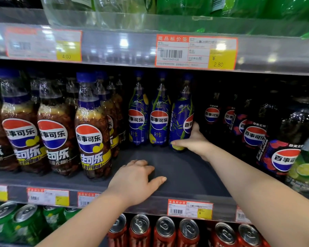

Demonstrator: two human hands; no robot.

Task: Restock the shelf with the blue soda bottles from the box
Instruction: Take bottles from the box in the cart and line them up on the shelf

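Three blue soda bottles stand at the back of the middle shelf [177,175]: one on the left [138,120], one in the middle [159,122] and one on the right [181,118]. My right hand [193,139] grips the lower part of the right bottle, thumb across its front. That bottle stands a little ahead of the other two and leans slightly. My left hand [136,179] lies flat on the bare dark shelf surface near the front edge, fingers spread, holding nothing. The box is out of view.
Brown cola bottles [91,132] fill the shelf left of the gap; black zero-sugar bottles [278,150] fill the right. Price tags [190,209] line the shelf edges. Red cans [164,232] and green cans [25,223] sit below, green bottles above.
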